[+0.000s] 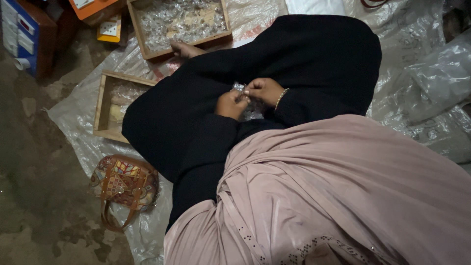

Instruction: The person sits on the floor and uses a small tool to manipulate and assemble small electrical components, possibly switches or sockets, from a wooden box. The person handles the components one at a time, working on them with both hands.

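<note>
I sit on the floor in a black robe (pixel 304 59) with a pink shawl (pixel 333 196) hanging in front of me. My left hand (pixel 230 104) and my right hand (pixel 265 90) meet over my lap, both pinching a small clear shiny piece (pixel 240 88). A small pile of clear plastic pieces (pixel 252 112) lies in my lap just under the hands. A thin bracelet (pixel 280 98) is on my right wrist. My bare foot (pixel 185 49) shows beyond my knee.
A wooden tray (pixel 147 37) full of clear pieces stands ahead by my foot. A second wooden tray (pixel 104 105) lies to the left. A patterned handbag (pixel 125 182) rests on the plastic sheet (pixel 73 118). Crumpled clear bags (pixel 431 83) lie right. Boxes (pixel 29 34) stand far left.
</note>
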